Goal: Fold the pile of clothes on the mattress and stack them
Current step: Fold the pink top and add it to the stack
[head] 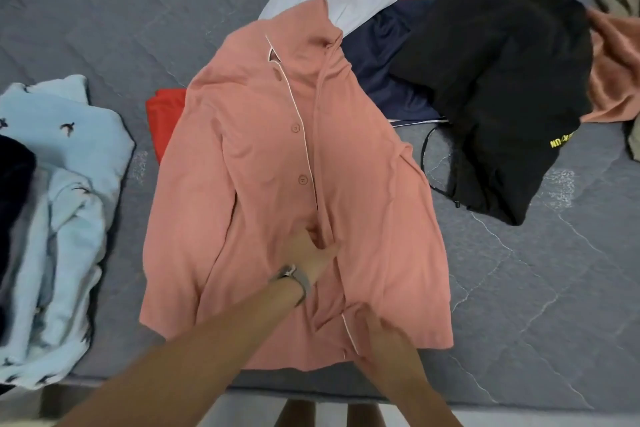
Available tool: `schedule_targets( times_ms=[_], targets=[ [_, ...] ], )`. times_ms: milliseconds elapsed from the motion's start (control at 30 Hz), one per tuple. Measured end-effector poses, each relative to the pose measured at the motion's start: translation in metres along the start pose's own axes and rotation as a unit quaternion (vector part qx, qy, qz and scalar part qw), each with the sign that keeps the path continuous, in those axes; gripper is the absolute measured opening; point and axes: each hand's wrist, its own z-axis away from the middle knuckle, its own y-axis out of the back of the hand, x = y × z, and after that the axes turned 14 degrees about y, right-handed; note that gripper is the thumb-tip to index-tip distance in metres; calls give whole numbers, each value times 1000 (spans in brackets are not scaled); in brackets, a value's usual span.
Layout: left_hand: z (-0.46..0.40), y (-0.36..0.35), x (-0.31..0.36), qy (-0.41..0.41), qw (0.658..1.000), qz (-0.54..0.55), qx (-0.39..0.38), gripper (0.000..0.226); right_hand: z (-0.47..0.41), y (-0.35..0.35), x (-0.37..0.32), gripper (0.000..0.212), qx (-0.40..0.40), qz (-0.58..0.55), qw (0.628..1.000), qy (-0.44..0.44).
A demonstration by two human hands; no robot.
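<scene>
Pink pyjama shirt (pixel 263 191): soft, light, limp | left hand (pixel 311 253) flat on placket | right hand (pixel 367 322) pinches hem; you grip shoulders.

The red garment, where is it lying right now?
In the head view the red garment lies on the mattress left of centre, mostly tucked under the pink shirt.

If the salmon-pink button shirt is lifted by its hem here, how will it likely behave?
Probably floppy: the pink shirt already puckers into soft folds around the left hand and right hand. It looks thin and drapey, so likely light. Lifted by the hem, it would likely sag and lose its spread-out shape on the mattress.
</scene>
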Motion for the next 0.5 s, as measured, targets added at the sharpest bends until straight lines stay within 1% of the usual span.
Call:
schedule_targets(
  times_ms=[67, 100, 133, 167, 200, 233, 267, 300, 333, 367, 400, 433, 467, 500],
  targets=[
    [5, -13, -21, -2, 1000, -23, 3, 45, 2, 0, -10, 79, 16, -28, 999, 14],
    [5, -16, -27, -4, 1000, -25, 10, 37, 4, -1, -15, 82, 26, -26, 998, 51],
    [2, -17, -30, 0, 1000, -15, 12, 29, 6, -3, -25, 81, 39, -10, 996, 83],
    [0, -14, -30, 5, 1000, 6, 6, 21, 5, -13, -33, 73, 67, 39, 990, 116],
    [-4, -12, -32, 12, 1000, 27, -5, 16, 6, -20, -44, 59, 67, 56, 987, 137],
    [-8, -9, -34, 20, 999, 43, -22, 13, 4, -24, -55, 43, 52, 49, 986, 153],
    [-12, -5, -38, 29, 997, 51, -44, 12, 3, -26, -62, 31, 22, 45, 983, 175],
    [-14, 0, -43, 35, 997, 48, -58, 12, 3, -28, -68, 25, -20, 44, 982, 185],
    [-15, 6, -50, 33, 997, 43, -52, 16, 1, -33, -70, 19, -64, 46, 982, 173],
    [-16, 16, -57, 31, 998, 44, -29, 19, -1, -28, -73, 14, -80, 58, 981, 170],
    [-15, 27, -64, 24, 998, 59, 10, 22, -2, -21, -75, 17, -102, 79, 975, 181],
    [-15, 42, -71, 15, 995, 74, 67, 23, -4, -9, -77, 16, -128, 69, 973, 181],
    [-13, 58, -79, 2, 987, 87, 133, 25, -10, -1, -79, 7, -138, 29, 973, 180],
    [-11, 75, -87, -4, 975, 99, 198, 27, -14, 7, -78, 11, -126, -24, 977, 172]
  ],
)
